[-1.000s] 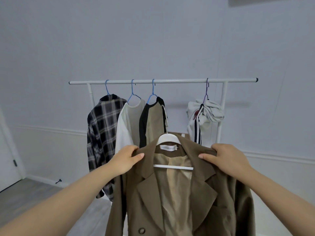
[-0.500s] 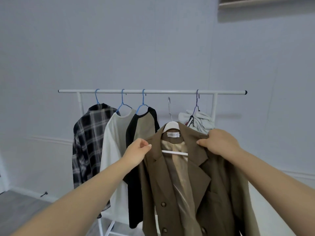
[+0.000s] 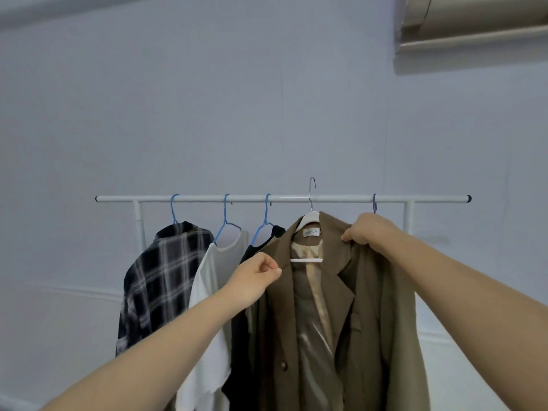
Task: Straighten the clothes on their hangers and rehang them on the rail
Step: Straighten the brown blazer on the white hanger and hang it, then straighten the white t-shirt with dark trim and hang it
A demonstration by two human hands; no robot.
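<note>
Both hands have lifted the brown blazer (image 3: pixel 323 307), its hook now above the rail (image 3: pixel 207 199).

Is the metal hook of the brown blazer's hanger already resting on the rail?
No, the hook rises above the rail, not yet lowered onto it.

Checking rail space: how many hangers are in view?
5. Three blue hangers hang left on the rail; the white hanger carries the brown blazer; a purple hook shows far right.
</note>
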